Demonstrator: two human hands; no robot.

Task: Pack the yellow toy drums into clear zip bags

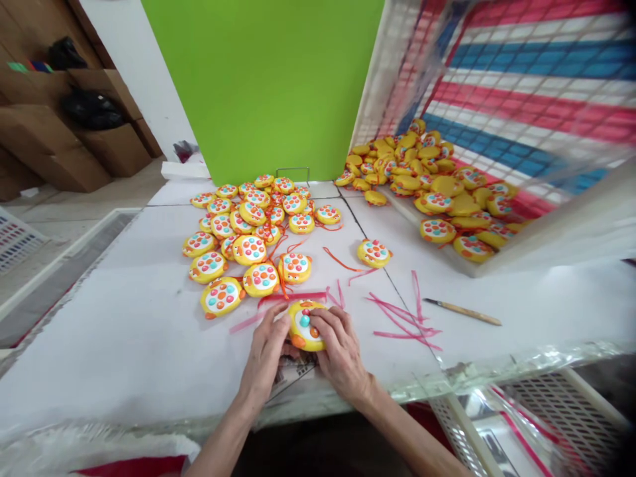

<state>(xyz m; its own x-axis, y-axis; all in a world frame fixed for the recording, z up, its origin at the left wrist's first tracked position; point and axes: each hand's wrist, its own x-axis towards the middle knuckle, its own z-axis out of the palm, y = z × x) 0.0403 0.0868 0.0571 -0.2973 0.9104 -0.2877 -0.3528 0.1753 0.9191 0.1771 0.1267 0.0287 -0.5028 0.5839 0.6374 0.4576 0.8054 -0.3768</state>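
Note:
Close to the table's front edge, a yellow duck-shaped toy (301, 321) with a white oval and coloured dots is held between my two hands. My left hand (267, 348) is curled against its left side. My right hand (339, 344) grips the right side, its fingers lying over the dotted face and hiding part of it. Beneath the toy and hands is a small printed piece (291, 372), mostly hidden. Just beyond lies a pile of similar duck-shaped toys (250, 249) with orange cords. One more duck-shaped toy (374, 253) lies apart on the right.
Pink strips (405, 319) lie right of my hands, beside a wooden-handled tool (464, 311). Many more yellow toys (437, 185) fill a tipped mesh-sided container (561, 235) at right. A green panel (273, 86) stands behind. A white basket (460, 430) sits below the table edge.

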